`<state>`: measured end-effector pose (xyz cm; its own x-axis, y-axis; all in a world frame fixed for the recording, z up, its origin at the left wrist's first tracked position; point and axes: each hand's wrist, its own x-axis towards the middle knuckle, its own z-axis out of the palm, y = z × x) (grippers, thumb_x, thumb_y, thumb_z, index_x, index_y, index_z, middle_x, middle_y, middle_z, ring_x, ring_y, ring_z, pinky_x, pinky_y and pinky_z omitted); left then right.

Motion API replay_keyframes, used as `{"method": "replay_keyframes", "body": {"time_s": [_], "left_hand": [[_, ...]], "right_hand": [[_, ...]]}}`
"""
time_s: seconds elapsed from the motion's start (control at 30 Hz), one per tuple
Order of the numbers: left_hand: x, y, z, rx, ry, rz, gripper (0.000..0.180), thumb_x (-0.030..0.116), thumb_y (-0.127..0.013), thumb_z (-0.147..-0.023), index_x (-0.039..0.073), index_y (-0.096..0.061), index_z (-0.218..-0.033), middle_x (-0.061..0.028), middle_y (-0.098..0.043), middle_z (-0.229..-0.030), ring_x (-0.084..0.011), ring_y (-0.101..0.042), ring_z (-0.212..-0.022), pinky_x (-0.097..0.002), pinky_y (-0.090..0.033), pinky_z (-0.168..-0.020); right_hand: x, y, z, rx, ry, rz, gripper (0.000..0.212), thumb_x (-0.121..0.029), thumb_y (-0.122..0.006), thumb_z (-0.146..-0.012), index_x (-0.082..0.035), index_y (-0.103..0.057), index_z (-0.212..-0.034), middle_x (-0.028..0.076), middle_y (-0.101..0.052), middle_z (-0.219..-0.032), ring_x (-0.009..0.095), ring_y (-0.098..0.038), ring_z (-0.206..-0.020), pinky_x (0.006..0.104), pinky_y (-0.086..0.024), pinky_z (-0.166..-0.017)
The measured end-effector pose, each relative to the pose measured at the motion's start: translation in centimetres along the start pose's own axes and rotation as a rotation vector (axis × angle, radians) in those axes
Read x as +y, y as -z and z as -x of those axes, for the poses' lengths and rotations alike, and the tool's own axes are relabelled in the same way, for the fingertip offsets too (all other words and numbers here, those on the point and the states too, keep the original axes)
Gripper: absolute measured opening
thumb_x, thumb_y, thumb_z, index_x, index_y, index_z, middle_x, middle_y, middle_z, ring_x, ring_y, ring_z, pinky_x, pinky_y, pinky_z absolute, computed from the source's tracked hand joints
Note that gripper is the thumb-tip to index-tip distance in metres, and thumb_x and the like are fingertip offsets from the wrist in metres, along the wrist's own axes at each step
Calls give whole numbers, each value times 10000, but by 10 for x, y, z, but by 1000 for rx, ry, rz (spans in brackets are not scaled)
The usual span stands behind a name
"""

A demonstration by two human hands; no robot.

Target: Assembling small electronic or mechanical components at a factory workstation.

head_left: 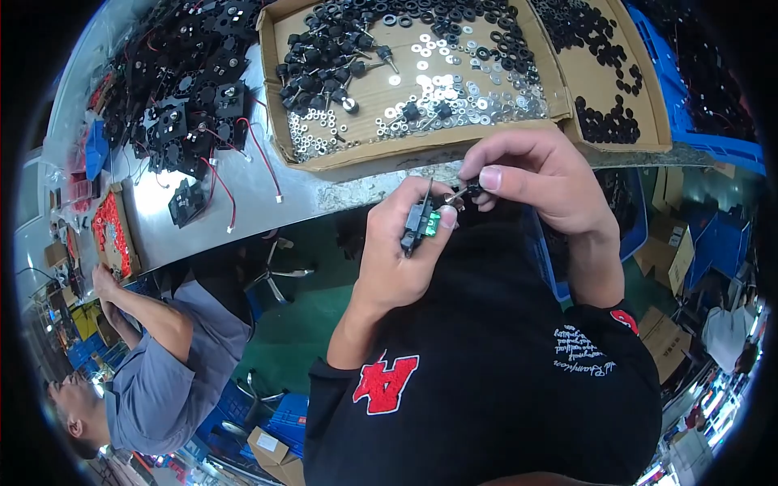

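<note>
My left hand [389,263] is closed around a small black plastic assembly [415,228] with a green piece [433,224] on its side. Held between the thumb and fingers of my right hand [555,178] is a small black knob with a metal shaft [472,190]. The shaft points toward the top of the assembly, and my fingertips hide whether the two touch. Both hands are just in front of the bench edge. Beyond them, a cardboard tray [369,158] holds similar black knobs with shafts, metal nuts, washers and black rings.
Black assemblies [174,121] with red wires are heaped on the metal bench [279,231] at the left. A second cardboard tray [648,134] of black rings lies at the right, beside a blue crate [725,146]. Another person [178,356] works at the left. A blue bin [559,283] stands below my right forearm.
</note>
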<state>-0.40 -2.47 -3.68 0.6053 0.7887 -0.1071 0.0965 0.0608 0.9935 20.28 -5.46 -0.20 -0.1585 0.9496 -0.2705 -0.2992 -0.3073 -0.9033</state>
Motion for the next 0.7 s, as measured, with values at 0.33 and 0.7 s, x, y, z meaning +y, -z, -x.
{"method": "replay_keyframes", "body": {"time_s": [0.33, 0.7], "left_hand": [[4, -11, -1, 70, 85, 303, 187, 143, -601, -938, -23, -567, -1018, -54, -623, -798, -80, -544, -725, -239, -441, -689], [3, -3, -3, -28, 334, 669, 391, 227, -614, -862, 25, -503, -1177, 13, -516, -794, -55, -464, -659, -208, -371, -556]], "right_hand": [[17, -3, -1, -8, 93, 100, 203, -79, -572, -911, 54, -658, -1039, 87, -632, -994, 126, -608, -771, 240, -508, -707], [41, -16, 1, 184, 547, 719, 250, -16, -662, -831, 26, -676, -1077, 132, -627, -1068, 215, -650, -890, 274, -511, -799]]}}
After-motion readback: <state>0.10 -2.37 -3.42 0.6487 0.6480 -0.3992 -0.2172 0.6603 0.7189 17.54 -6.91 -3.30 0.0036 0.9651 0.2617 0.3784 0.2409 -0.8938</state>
